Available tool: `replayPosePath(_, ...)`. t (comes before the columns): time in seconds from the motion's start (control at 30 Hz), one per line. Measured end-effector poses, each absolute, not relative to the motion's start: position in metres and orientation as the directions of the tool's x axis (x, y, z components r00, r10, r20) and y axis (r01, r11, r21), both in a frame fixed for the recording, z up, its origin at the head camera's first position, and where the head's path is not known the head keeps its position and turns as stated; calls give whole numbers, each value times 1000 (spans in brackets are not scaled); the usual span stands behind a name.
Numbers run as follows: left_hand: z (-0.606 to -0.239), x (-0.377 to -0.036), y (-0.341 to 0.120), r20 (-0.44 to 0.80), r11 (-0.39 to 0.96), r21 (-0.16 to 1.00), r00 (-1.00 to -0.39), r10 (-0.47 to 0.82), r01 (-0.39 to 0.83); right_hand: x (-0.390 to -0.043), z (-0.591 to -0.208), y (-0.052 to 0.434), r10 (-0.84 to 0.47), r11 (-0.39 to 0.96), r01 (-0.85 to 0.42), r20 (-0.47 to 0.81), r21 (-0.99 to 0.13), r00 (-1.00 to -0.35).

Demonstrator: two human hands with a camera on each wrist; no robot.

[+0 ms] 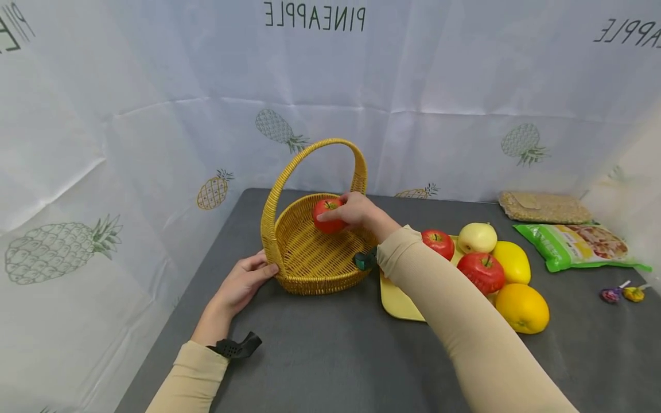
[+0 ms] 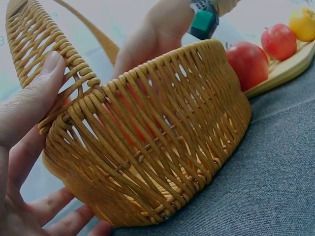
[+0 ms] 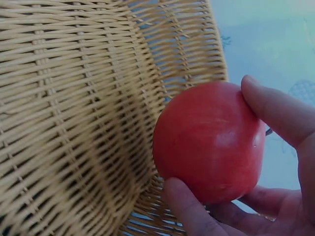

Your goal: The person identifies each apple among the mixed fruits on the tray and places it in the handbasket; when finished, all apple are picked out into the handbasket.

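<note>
A grey table (image 1: 330,355) stands against a white sheet backdrop (image 1: 155,86) printed with pineapples and the word PINEAPPLE in mirror writing.

The red apple (image 1: 328,214) is held over the far inner side of the wicker basket (image 1: 310,252), above its woven floor and just below the rim. The right hand (image 1: 356,210) grips it, fingers and thumb curled round the fruit; the right wrist view shows the apple (image 3: 209,142) pinched between a thumb below and fingers above, with the basket's weave (image 3: 74,123) close beside it. Whether the apple touches the basket cannot be told.

The left hand (image 1: 241,284) rests against the basket's near left wall at the foot of the arched handle (image 1: 310,166), fingers straight and spread; in the left wrist view the fingers (image 2: 34,98) press flat on the weave (image 2: 162,132).

Just right of the basket lies a yellow tray (image 1: 395,298), partly hidden by the right sleeve (image 1: 465,327). On it are 2 more red apples (image 1: 438,243) (image 1: 481,272), a pale yellow-green apple (image 1: 477,237), a lemon (image 1: 512,262) and an orange (image 1: 523,308).

Farther right sit a green snack packet (image 1: 575,246), a clear bag of beige pieces (image 1: 542,207) behind it, and 2 small wrapped sweets (image 1: 622,294) near the table's right edge.
</note>
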State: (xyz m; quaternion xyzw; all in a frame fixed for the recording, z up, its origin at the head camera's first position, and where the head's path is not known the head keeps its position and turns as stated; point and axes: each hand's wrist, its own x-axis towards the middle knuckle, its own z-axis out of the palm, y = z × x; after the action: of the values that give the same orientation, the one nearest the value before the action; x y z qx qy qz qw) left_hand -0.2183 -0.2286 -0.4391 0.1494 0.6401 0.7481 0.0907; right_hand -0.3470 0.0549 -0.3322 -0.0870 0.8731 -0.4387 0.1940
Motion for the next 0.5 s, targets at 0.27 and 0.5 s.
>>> replayPosePath(0.27,-440,-217,-230,135,-133,987,-929,344,94,-345,-341,47,-323,599,29,-274,-800,-906)
replayPosePath(0.5,-438,-217,-229,127,-135,987,-929,346,85,-348,-345,43,-319,624,37,-298,-780,-900)
